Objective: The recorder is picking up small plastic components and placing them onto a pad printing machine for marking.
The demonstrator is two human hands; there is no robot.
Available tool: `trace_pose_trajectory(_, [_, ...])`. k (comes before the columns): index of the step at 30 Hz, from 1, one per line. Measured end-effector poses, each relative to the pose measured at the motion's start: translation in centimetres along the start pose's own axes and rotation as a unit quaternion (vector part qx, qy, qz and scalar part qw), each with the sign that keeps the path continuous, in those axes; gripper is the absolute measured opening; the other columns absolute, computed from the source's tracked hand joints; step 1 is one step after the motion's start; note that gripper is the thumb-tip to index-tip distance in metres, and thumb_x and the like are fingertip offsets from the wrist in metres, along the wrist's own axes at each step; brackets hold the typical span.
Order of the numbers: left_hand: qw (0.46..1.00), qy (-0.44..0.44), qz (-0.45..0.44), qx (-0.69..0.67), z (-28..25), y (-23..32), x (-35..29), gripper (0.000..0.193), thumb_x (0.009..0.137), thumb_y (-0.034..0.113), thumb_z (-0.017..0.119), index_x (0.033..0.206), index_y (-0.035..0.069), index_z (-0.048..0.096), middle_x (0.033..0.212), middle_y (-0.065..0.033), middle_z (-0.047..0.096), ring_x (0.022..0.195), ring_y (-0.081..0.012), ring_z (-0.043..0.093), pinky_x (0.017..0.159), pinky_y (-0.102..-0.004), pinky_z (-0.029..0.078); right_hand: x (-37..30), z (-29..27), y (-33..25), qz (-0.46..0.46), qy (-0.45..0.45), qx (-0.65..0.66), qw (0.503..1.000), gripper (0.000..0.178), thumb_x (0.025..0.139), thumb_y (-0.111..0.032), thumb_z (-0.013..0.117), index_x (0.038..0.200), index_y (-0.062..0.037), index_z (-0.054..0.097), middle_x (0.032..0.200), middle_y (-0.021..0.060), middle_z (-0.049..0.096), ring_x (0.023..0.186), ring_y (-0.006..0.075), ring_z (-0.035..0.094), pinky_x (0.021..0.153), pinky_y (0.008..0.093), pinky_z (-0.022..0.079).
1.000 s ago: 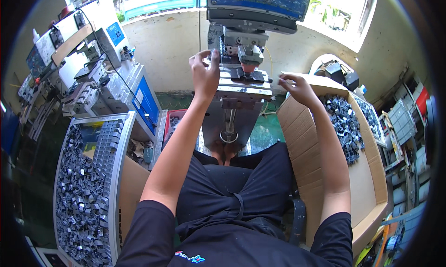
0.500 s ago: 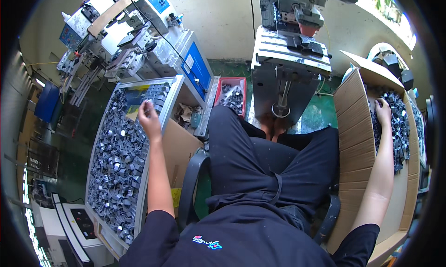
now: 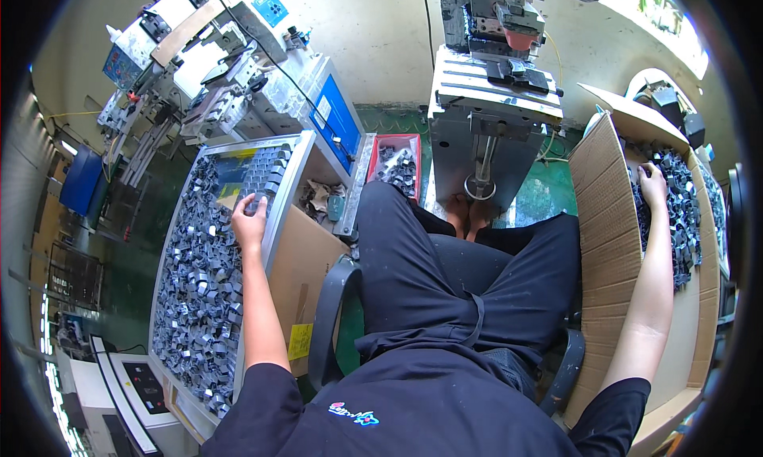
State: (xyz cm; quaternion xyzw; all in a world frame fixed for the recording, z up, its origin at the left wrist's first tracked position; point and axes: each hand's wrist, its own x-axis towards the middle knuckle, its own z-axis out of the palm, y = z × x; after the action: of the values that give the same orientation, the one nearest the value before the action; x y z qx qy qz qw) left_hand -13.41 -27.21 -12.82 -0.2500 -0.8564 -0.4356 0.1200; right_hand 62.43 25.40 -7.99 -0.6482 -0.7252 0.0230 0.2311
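On the left, a framed tray (image 3: 171, 218) holds a heap of small grey angular parts (image 3: 199, 290). At its far right corner similar parts stand in neat rows (image 3: 266, 171). My left hand (image 3: 249, 225) is at the near end of these rows, thumb and fingers closed around a small grey part. To my right stands an open cardboard box (image 3: 608, 195) with a pile of the same grey parts (image 3: 682, 211). My right hand (image 3: 653, 188) reaches into it, fingers curled together over the pile; what they hold is hard to make out.
A red bin (image 3: 372, 167) with more grey parts sits on the floor ahead. Beyond my knees stands a machine on a metal pedestal (image 3: 461, 131). A blue-and-grey machine (image 3: 334, 111) is behind the tray. Chair armrests (image 3: 330, 322) flank my lap.
My left hand has moved down and slightly left, its fingers now lower at the rows' near end. More of the rows shows. My right hand has shifted slightly within the box.
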Motion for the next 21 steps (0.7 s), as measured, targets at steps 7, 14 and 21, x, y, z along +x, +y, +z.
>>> trace_pose_trajectory(7, [0.995,0.018,0.043,0.084,0.5,-0.1,0.0,0.04,0.075,0.034,0.079,0.104,0.008,0.074,0.096,-0.011,0.074,0.089,-0.0261,0.069,0.083,-0.0359,0.052,0.6,0.3,0.4,0.008,-0.005,0.0,1.0,0.027,0.091,-0.03,0.063,0.109,-0.0096,0.068,0.112,0.0183,0.067,0.107,0.0365,0.063,0.092,0.042,0.048])
trace_pose_trajectory(14, [0.99,0.001,0.001,0.138,0.9,0.3,-0.3,0.041,0.075,0.042,0.077,0.11,0.02,0.074,0.107,-0.0063,0.072,0.104,-0.0303,0.063,0.095,-0.0453,0.044,0.7,0.3,0.5,0.012,-0.013,-0.005,1.0,0.028,0.091,-0.031,0.062,0.11,-0.0108,0.068,0.114,0.0172,0.067,0.109,0.0353,0.063,0.093,0.0418,0.048])
trace_pose_trajectory(21, [0.989,-0.002,0.0,0.147,1.1,0.5,-0.1,0.039,0.077,0.042,0.076,0.11,0.021,0.074,0.11,-0.0053,0.072,0.105,-0.0304,0.061,0.097,-0.045,0.042,0.6,0.3,0.3,0.018,-0.022,0.005,1.0,0.028,0.092,-0.031,0.062,0.11,-0.0111,0.068,0.115,0.0173,0.067,0.109,0.0352,0.063,0.093,0.0416,0.048])
